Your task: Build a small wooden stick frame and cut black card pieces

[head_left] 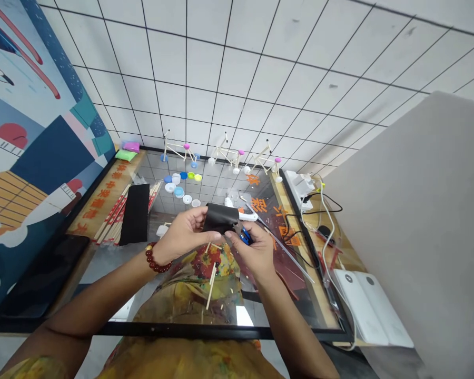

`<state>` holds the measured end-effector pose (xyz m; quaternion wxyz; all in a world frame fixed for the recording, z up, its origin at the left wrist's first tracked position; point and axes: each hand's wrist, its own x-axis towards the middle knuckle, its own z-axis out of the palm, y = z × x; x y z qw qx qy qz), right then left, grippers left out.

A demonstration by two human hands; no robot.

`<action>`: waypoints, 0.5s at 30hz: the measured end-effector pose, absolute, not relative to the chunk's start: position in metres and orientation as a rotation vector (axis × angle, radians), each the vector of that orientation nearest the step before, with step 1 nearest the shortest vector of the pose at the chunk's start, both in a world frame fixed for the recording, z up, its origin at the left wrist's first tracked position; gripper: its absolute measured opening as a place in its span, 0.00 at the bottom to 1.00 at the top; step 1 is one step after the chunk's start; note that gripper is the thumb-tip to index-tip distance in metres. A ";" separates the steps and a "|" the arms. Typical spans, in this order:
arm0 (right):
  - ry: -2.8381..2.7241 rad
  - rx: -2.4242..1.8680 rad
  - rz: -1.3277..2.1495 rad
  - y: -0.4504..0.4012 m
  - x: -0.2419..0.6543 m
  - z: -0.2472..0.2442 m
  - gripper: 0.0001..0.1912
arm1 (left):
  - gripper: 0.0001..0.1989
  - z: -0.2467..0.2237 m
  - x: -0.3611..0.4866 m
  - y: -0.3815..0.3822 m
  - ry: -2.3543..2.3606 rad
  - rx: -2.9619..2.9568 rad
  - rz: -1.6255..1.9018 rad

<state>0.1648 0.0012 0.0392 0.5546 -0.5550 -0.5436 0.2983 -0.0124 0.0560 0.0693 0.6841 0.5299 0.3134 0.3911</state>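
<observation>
A black sheet (222, 218), bent over into a curve, is held up in front of me over the glass tabletop. My left hand (184, 234) pinches its left side, thumb along the lower edge. At the sheet's lower right corner, my right hand (255, 250) grips a small blue-handled tool (245, 236) with a metal tip that touches or lies close to the edge; its exact kind is unclear. Behind the sheet, a white handle-like piece (248, 216) sticks out to the right. Two thin wooden sticks (211, 284) joined at a dark end lie below my hands.
Several stick frames (227, 152) with round caps stand along the tiled wall. Loose bottle caps (178, 192) lie before them. Left are chopsticks (110, 216) under a black strip (135, 215), and a dark phone-like slab (47, 273). Cables (324, 210) and a white power bank (373, 305) sit right.
</observation>
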 end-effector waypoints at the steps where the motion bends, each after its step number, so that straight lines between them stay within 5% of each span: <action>1: -1.274 -1.302 0.716 0.001 0.162 0.037 0.11 | 0.21 0.068 -0.014 0.054 0.719 1.180 0.888; 10: -1.196 -1.176 0.722 0.025 0.154 0.056 0.11 | 0.20 0.071 -0.014 0.065 0.750 1.019 1.105; 15: -1.158 -1.171 0.541 0.038 0.169 0.077 0.13 | 0.11 0.095 -0.011 0.085 0.839 1.258 1.169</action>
